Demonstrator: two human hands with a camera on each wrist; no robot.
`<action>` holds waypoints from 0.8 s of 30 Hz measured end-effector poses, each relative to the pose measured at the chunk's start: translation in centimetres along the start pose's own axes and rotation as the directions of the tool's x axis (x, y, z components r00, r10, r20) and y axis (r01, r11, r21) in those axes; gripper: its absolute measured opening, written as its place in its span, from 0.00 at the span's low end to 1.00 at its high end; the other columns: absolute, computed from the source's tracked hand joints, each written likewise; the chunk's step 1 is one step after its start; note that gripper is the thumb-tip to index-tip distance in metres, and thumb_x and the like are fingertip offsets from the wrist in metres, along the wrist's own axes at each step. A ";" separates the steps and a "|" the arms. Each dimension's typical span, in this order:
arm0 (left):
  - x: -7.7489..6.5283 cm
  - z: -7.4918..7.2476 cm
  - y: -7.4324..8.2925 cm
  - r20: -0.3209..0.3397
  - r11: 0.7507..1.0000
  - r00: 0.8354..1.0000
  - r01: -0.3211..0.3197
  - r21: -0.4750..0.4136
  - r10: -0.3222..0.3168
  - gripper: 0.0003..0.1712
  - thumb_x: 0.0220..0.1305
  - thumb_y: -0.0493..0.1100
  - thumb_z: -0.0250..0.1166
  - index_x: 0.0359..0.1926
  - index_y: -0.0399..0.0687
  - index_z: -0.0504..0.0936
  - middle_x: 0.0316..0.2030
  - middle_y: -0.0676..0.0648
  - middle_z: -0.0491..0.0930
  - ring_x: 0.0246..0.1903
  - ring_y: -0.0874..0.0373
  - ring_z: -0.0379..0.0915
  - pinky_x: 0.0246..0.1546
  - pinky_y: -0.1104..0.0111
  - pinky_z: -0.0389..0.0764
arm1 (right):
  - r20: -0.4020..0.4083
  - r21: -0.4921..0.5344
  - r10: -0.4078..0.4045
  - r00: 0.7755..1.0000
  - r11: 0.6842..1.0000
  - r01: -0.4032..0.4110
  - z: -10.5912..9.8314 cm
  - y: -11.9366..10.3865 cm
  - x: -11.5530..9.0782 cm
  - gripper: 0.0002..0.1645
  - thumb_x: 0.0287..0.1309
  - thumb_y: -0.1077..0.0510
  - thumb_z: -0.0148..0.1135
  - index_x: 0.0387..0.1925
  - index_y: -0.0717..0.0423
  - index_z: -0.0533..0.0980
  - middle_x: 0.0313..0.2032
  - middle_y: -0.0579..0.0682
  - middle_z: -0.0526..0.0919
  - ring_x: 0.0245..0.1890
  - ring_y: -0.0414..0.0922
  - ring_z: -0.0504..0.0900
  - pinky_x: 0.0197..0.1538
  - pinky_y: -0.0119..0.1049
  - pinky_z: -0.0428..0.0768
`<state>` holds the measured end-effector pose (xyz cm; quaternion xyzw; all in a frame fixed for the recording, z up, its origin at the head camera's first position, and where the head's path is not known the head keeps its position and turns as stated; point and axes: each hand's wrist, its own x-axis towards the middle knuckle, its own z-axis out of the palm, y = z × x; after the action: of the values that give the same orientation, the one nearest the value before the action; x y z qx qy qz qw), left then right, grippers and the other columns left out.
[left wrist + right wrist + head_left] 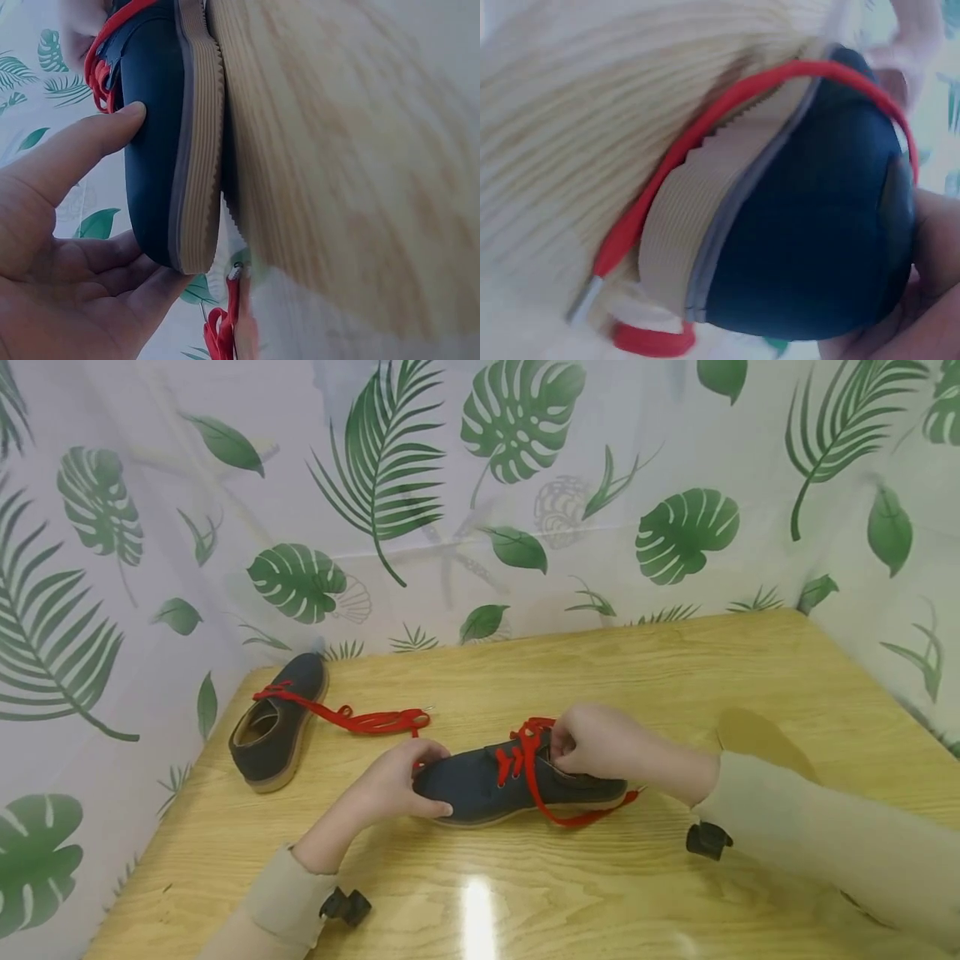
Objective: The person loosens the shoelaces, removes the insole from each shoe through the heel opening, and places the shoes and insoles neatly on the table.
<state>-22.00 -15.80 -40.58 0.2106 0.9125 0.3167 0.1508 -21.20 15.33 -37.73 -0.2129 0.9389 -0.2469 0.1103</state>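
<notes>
A dark navy shoe (472, 785) with red laces lies on the table, toe to the left. My left hand (393, 781) grips its toe, thumb on the near side and fingers round the far side; the left wrist view shows the thumb pressing the navy upper (154, 165) above the ribbed tan sole (201, 165). At the shoe's opening, my right hand (596, 739) has curled fingers holding the collar, their tips hidden inside. A red lace (536, 785) runs down over the shoe's near side, and its metal tip (585, 300) shows beyond the heel in the right wrist view.
A second navy shoe (262, 747) stands at the table's back left, its long red lace (367, 720) stretched rightward over the wooden table (600, 893). A leaf-patterned cloth (450, 485) hangs behind the table and along both sides.
</notes>
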 end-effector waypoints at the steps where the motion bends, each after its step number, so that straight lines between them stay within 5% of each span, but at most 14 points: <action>1: 0.0 0.0 0.0 0.001 1.000 1.000 0.005 0.000 -0.005 0.37 0.54 0.41 0.84 0.63 0.40 0.80 0.59 0.40 0.82 0.62 0.43 0.78 0.65 0.48 0.81 | -0.011 -0.036 -0.012 1.000 0.999 0.012 0.0 -0.3 -0.2 0.12 0.63 0.65 0.68 0.24 0.51 0.82 0.22 0.43 0.79 0.24 0.40 0.71 0.31 0.31 0.70; 10: -0.1 -0.4 0.2 0.004 1.000 1.000 0.013 -0.003 -0.013 0.37 0.55 0.41 0.84 0.64 0.40 0.79 0.59 0.40 0.82 0.60 0.44 0.78 0.65 0.49 0.81 | -0.090 -0.232 -0.074 0.993 0.971 0.052 -0.1 -1.5 -0.8 0.17 0.63 0.63 0.72 0.20 0.45 0.80 0.22 0.41 0.79 0.23 0.39 0.70 0.28 0.31 0.66; 18: -0.1 -0.3 0.1 0.007 1.000 1.000 0.016 -0.017 -0.016 0.37 0.55 0.41 0.83 0.64 0.40 0.79 0.59 0.41 0.82 0.61 0.44 0.77 0.64 0.49 0.82 | -0.028 -0.293 -0.060 0.998 0.955 0.049 -0.5 -1.4 -0.4 0.16 0.61 0.61 0.75 0.20 0.45 0.79 0.23 0.40 0.80 0.24 0.39 0.75 0.28 0.31 0.71; 24: -0.2 -0.1 0.0 0.013 1.000 1.000 0.003 -0.018 -0.002 0.36 0.55 0.41 0.84 0.63 0.40 0.79 0.58 0.41 0.82 0.60 0.45 0.78 0.64 0.49 0.82 | 0.001 -0.407 -0.086 0.996 0.910 0.079 -0.6 -1.3 -0.4 0.18 0.56 0.62 0.77 0.18 0.47 0.77 0.21 0.41 0.80 0.24 0.40 0.76 0.28 0.32 0.73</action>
<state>-21.89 -15.94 -40.50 0.2102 0.9089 0.3231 0.1591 -20.59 14.71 -36.51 -0.2685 0.9608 -0.0523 0.0450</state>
